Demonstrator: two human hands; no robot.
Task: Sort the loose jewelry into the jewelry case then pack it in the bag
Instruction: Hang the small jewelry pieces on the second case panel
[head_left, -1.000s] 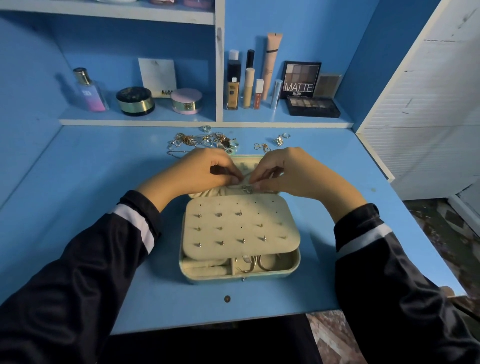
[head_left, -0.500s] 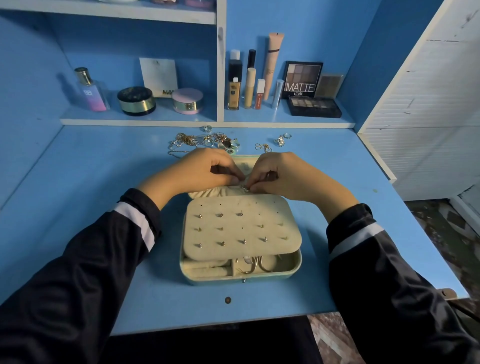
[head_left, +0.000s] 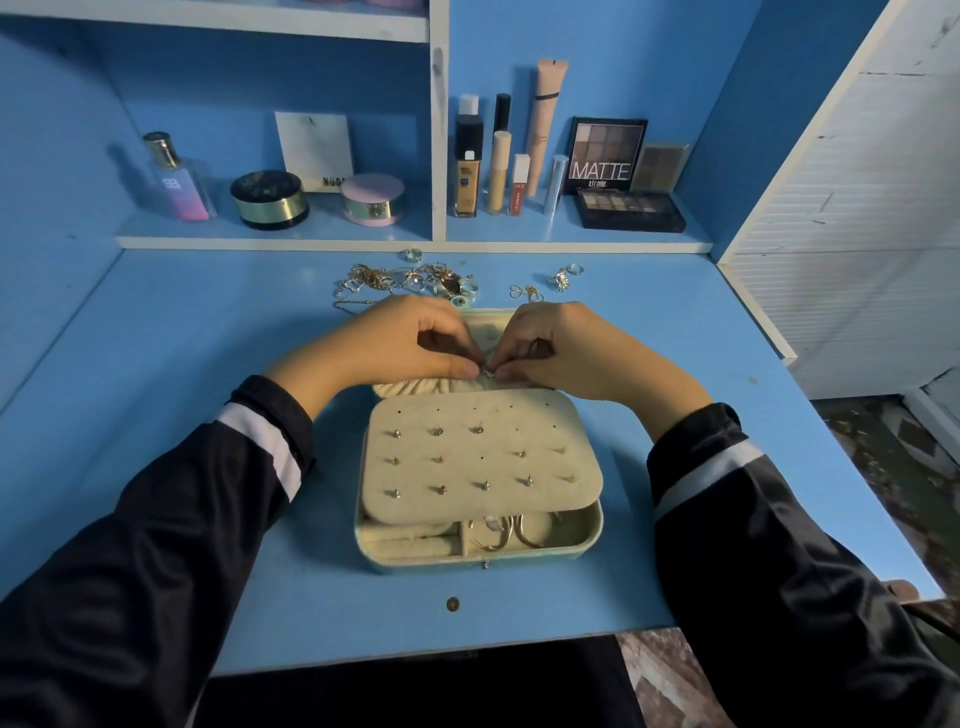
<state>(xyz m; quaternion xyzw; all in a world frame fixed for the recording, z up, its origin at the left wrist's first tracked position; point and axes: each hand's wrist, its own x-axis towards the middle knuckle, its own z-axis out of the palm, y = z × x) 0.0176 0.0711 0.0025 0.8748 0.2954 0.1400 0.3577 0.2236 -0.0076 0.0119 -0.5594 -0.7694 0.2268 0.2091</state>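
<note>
An open pale green jewelry case (head_left: 592, 545) lies on the blue desk (head_left: 208, 364). Its cream earring panel (head_left: 480, 462) holds several studs, and hoops lie in the front compartment (head_left: 506, 535). My left hand (head_left: 395, 343) and my right hand (head_left: 566, 348) meet above the case's far edge, over the gathered pouch. Their fingertips pinch a tiny silver piece of jewelry (head_left: 488, 372) between them. Loose jewelry (head_left: 410, 278) lies in a pile behind my hands, with more small pieces (head_left: 563, 278) to the right. No bag is in view.
A shelf behind the desk holds a perfume bottle (head_left: 176, 179), round jars (head_left: 270, 200), makeup tubes (head_left: 498, 171) and eyeshadow palettes (head_left: 628, 210). A white slatted door (head_left: 857, 234) stands at the right. A small dark screw cap (head_left: 452, 604) sits near the desk's front edge.
My hands have drawn closer together over the far edge of the case, fingertips now meeting on the tiny piece. The case and the loose jewelry have not moved.
</note>
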